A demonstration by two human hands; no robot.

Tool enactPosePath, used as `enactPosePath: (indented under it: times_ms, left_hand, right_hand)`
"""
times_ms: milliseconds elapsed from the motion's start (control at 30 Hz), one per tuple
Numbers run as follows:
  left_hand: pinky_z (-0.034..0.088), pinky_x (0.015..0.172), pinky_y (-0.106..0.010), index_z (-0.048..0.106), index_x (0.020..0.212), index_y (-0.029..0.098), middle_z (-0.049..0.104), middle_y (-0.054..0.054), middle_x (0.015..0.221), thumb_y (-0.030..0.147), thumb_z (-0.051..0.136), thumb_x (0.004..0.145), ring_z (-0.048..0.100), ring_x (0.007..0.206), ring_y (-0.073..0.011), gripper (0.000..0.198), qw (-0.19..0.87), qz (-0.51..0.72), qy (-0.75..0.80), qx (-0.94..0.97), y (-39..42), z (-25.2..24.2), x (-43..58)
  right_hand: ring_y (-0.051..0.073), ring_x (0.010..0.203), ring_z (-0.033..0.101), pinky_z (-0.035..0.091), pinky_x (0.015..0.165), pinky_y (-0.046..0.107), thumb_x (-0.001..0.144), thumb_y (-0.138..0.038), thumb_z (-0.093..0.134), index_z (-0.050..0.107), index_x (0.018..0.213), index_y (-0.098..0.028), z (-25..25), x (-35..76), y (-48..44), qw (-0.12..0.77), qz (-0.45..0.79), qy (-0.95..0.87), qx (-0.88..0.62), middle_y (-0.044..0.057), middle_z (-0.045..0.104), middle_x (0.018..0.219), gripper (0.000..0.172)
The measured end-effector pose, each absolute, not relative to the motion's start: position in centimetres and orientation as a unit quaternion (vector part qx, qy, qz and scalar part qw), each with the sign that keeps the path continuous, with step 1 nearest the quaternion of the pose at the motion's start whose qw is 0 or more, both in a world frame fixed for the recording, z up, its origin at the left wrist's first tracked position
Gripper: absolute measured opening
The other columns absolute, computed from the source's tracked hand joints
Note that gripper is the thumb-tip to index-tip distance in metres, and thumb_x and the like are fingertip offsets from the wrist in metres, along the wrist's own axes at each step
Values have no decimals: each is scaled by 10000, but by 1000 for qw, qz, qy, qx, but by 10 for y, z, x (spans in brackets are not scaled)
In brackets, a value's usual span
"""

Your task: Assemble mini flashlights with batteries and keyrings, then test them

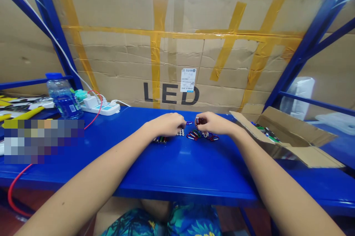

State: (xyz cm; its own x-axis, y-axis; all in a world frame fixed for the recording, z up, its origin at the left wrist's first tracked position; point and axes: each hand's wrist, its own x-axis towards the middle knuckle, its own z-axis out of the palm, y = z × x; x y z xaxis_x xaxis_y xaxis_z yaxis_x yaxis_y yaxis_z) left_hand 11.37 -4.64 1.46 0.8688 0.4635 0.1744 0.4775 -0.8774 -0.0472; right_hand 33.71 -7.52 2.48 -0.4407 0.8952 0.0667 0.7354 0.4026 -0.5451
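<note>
Carton (pixel 298 127) of items (pixel 268 133), right hand (pixel 213 122) pinching red piece (pixel 198 120), left hand (pixel 169 124) curled, hold unclear

Carabiners (pixel 192 136) on table (pixel 183 171), bottle (pixel 64 97) to left, box (pixel 314 156) to right, cardboard (pixel 119 62) behind

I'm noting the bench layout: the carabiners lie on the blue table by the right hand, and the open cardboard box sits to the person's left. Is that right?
Wrong side: the open cardboard box sits to the person's right, as the head view shows. The carabiners do lie on the blue table by the right hand.
</note>
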Motion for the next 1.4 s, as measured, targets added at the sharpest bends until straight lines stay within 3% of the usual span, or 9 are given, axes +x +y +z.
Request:
enactPosePath:
  times_ms: [167, 567, 867, 967, 1167, 1333, 1400]
  left_hand:
    - [429, 716, -286, 721, 918, 194, 704, -64, 925, 88, 508, 792, 620, 831, -191, 269, -1, -79, -234, -969, -45, 14, 113]
    - [428, 683, -293, 734, 918, 209, 722, -78, 899, 79, 488, 775, 641, 807, -217, 312, 9, -32, -253, -967, -55, 9, 121]
    - [444, 690, -245, 740, 895, 218, 734, -29, 901, 82, 533, 746, 649, 797, -169, 289, -110, -32, -258, -959, -53, 20, 114]
    - [440, 666, -242, 738, 852, 208, 734, -22, 857, 94, 561, 714, 642, 733, -157, 252, -108, -40, -292, -949, -51, 26, 109]
    - [396, 562, -257, 748, 824, 222, 720, -37, 793, 220, 655, 717, 613, 654, -176, 142, -61, 21, -339, -939, -60, 29, 113]
    - [408, 580, -274, 745, 817, 217, 705, -55, 796, 198, 666, 719, 610, 660, -191, 127, -26, 31, -347, -937, -66, 27, 119]
    - [407, 575, -275, 737, 811, 216, 703, -52, 801, 198, 657, 718, 609, 657, -191, 124, -30, 36, -347, -937, -66, 27, 119]
  right_hand:
    - [129, 569, 503, 340, 517, 244, 680, -197, 515, 544, 713, -180, 25, 337, -74, 180, 211, -819, -502, -19, 572, 608, 47]
    - [124, 561, 504, 328, 503, 235, 673, -185, 524, 540, 709, -181, 26, 333, -79, 171, 212, -814, -513, -24, 568, 602, 40]
    - [125, 572, 479, 320, 518, 240, 663, -168, 528, 541, 698, -182, 26, 332, -79, 171, 217, -816, -509, -28, 546, 606, 40]
    - [127, 600, 475, 322, 538, 242, 700, -201, 533, 538, 700, -182, 24, 331, -78, 176, 204, -825, -496, -26, 544, 631, 19]
    - [128, 622, 446, 331, 569, 252, 835, -349, 498, 496, 712, -190, 16, 326, -74, 208, 162, -841, -472, -29, 520, 651, 202]
    - [131, 640, 518, 382, 591, 252, 815, -261, 495, 540, 836, -190, 10, 323, -71, 249, 188, -823, -475, -12, 605, 754, 87]
    - [128, 617, 560, 416, 586, 250, 789, -205, 489, 539, 918, -194, 10, 322, -71, 254, 229, -813, -472, -11, 633, 785, 138]
